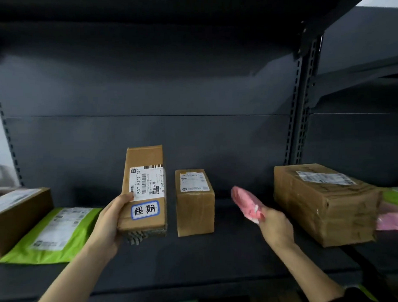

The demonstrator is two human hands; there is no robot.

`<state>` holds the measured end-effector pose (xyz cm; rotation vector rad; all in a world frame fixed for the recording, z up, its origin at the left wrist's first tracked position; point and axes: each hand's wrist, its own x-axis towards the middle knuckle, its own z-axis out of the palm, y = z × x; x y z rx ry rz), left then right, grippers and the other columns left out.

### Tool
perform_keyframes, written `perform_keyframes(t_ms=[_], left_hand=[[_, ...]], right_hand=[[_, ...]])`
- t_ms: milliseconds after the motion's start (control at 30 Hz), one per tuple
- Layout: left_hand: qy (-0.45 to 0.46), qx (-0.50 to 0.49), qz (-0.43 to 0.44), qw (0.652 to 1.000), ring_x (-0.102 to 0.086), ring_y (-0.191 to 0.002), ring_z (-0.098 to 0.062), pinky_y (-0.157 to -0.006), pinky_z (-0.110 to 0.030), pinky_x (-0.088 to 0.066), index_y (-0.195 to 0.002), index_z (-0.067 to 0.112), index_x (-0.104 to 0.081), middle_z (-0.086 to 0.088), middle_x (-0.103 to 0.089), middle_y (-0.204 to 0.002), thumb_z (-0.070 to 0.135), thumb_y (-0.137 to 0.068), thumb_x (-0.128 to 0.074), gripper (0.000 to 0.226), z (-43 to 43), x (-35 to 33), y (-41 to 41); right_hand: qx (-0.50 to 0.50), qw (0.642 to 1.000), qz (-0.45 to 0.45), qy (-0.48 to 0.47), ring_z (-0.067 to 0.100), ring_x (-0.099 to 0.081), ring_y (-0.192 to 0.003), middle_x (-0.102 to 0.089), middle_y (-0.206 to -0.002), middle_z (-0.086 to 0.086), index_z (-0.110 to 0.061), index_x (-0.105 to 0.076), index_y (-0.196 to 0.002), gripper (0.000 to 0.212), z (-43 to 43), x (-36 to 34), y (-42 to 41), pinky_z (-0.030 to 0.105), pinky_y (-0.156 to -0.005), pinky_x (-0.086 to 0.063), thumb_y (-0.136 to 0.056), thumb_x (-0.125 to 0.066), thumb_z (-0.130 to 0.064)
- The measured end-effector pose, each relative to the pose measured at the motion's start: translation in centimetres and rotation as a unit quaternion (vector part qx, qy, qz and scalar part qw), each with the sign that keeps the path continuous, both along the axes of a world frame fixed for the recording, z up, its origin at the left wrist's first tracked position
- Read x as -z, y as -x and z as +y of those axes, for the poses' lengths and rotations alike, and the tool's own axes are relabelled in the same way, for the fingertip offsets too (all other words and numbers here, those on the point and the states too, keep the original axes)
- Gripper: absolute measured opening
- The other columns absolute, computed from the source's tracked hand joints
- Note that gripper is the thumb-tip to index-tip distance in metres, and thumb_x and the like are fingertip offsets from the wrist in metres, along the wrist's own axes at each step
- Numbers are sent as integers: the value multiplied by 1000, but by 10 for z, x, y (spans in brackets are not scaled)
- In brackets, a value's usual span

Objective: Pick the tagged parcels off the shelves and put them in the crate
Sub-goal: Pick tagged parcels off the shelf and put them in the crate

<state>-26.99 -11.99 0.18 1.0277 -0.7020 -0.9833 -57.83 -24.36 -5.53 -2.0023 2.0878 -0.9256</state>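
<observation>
My left hand (110, 224) was wrapped round the long box (144, 175), thumb on its face and fingers behind. That was the tagged one: a blue-edged tag (145, 210) sat just under the shipping label. The box stood on end near the middle of the shelf (220, 258), and I couldn't tell whether its lower end touched the board.

Just to its right stood a small box (194, 203), flat on the shelf, not touching the one I held.

My right hand (275, 227) was well apart from the left, out past the small box. Its fingers pinched a pink bag (245, 203), which stuck up and back off the shelf. The bag was blurred, so whether it bore a tag I couldn't tell.

Further right lay a big box (324, 205), taped and crumpled, with green and pink mailers (394, 211) tucked behind its far end. Over on the left, a green mailer (54, 232) lay flat, beside a brown box (17, 216) at the edge of view.
</observation>
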Motion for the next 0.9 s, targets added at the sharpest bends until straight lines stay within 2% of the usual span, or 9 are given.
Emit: perform_keyframes(t_ms=[33,67,167,233,333,500,567,733,900], left_hand=[[9,-13,7,1000,-69,-51,-10,-45,-20,-54,-91,17,-65,1,-74,-64,26,-89,-54,14,6,-1,9],[18,-25,13,999,-68,-49,-9,-42,-18,-52,-89,17,-64,2,-73,-61,25,-90,-53,13,13,-1,21],[37,-51,28,998,-67,-49,-7,-41,-15,-50,-87,17,-63,3,-73,-60,22,-92,-50,14,29,2,62],[30,-54,25,998,-69,-53,-10,-44,-17,-52,-93,16,-64,1,-75,-66,23,-91,-51,15,34,7,91],[9,-53,18,998,-70,-56,-14,-47,-21,-54,-98,16,-64,-3,-76,-73,26,-89,-54,17,35,18,129],[-18,-43,21,999,-71,-62,-19,-57,-29,-55,-100,17,-65,-5,-76,-79,30,-87,-56,20,30,29,171],[-24,-44,23,998,-70,-66,-21,-62,-32,-53,-101,16,-65,-6,-76,-81,30,-86,-57,22,29,30,179],[-34,-36,31,998,-70,-67,-23,-63,-33,-53,-104,14,-64,-9,-76,-82,30,-85,-59,26,24,31,186],[-21,-42,31,998,-70,-62,-21,-59,-31,-54,-103,15,-65,-9,-76,-83,30,-86,-58,24,29,29,183]], right_hand=[[-32,996,-70,50,25,-65,-81,-68,-84,7,-18,-62,-77,24,4,-3,6,30,-65,-47,-94,-46,-13],[-61,983,-160,72,26,-65,-77,-68,-78,8,-19,-60,-68,28,7,-6,15,29,-62,-46,-93,-49,-13],[-98,894,-436,27,27,-66,-80,-70,-86,13,-11,-68,-81,15,12,-18,37,30,-68,-51,-90,-59,-17],[-100,836,-536,-62,24,-66,-80,-69,-87,8,-13,-67,-85,11,16,-24,50,33,-72,-53,-89,-61,-21],[-105,782,-595,-154,22,-66,-83,-69,-85,5,-16,-65,-83,11,25,-24,70,40,-84,-54,-89,-60,-23],[-117,709,-664,-207,24,-65,-85,-68,-88,9,-12,-64,-85,9,35,-29,85,45,-92,-51,-91,-57,-15],[-125,699,-671,-215,25,-65,-89,-69,-91,10,-13,-64,-87,10,37,-29,86,46,-93,-50,-92,-55,-15],[-151,689,-676,-214,25,-65,-89,-68,-90,9,-15,-63,-86,13,43,-32,83,46,-95,-49,-93,-53,-15],[-179,670,-696,-185,20,-64,-84,-68,-88,6,-16,-63,-90,11,48,-51,82,39,-80,-50,-93,-52,-15]])
